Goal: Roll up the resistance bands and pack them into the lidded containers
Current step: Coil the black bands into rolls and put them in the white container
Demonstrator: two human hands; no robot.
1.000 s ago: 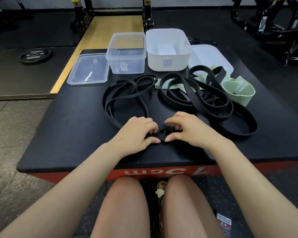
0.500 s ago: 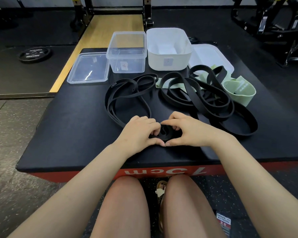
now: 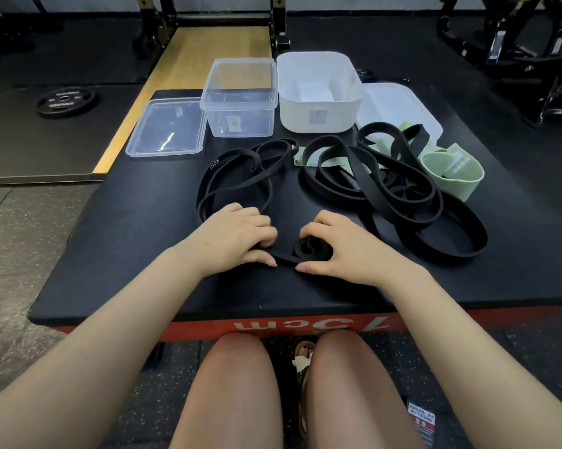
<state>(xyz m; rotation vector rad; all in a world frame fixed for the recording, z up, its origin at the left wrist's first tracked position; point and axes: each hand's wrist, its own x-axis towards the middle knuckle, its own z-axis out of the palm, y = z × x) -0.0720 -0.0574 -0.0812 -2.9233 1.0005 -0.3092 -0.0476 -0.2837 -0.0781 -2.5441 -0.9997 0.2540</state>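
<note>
Centre frame — your right hand (image 3: pixel 347 251) curls round the coiled end of the black band (image 3: pixel 310 249), your left hand (image 3: pixel 237 236) pinching its loose strap.

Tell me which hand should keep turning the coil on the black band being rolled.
The right hand. Its fingers already curl round the small coil, while the left hand grips the unrolled black band beside it, so it is better placed to feed the band in.

Green bands (image 3: pixel 329 162) partly under the black bands (image 3: pixel 370 186)
</note>
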